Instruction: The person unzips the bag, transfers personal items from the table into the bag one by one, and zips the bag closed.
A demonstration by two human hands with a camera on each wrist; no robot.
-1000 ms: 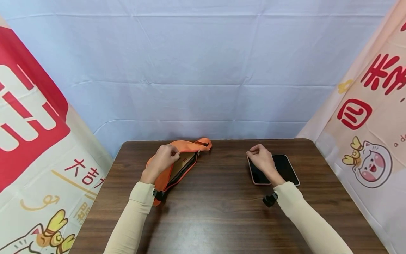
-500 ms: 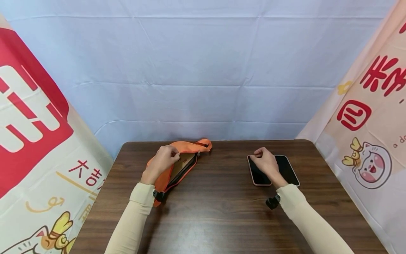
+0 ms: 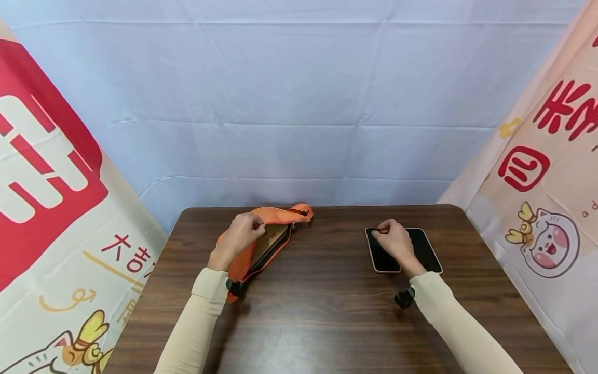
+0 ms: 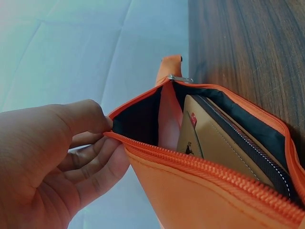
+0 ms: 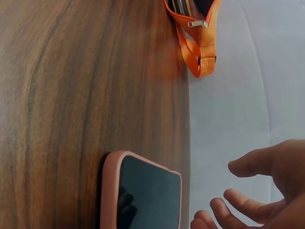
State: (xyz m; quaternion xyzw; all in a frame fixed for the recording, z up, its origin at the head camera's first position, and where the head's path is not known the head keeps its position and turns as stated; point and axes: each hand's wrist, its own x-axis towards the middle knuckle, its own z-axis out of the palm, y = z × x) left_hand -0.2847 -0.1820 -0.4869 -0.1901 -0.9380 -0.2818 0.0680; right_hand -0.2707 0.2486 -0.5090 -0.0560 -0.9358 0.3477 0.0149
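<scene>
My left hand (image 3: 240,234) pinches the zippered edge of an orange waist bag (image 4: 159,205) between thumb and fingers. The bag's mouth gapes, showing a dark lining and a tan wallet (image 4: 228,150) with a black zip inside. A zip pull (image 4: 180,78) sits at the far end of the opening. My right hand (image 3: 396,240) hovers above a flat black-screened device (image 5: 152,193) in a pink case, perhaps a phone or small tablet. Thumb and fingers stand apart with nothing between them, and they are reflected in the screen. In the head view, that hand and wrist cover the device's middle.
Both things lie on a dark wood table (image 3: 308,301), with bare wood between them. A pale cloth (image 3: 299,130) hangs behind the far edge. Printed curtains (image 3: 551,197) stand at both sides. The bag's strap end (image 5: 204,67) points toward the device.
The right hand has shifted a little to the right and slightly nearer over the pink-cased device. The left hand and the bag have stayed nearly still.
</scene>
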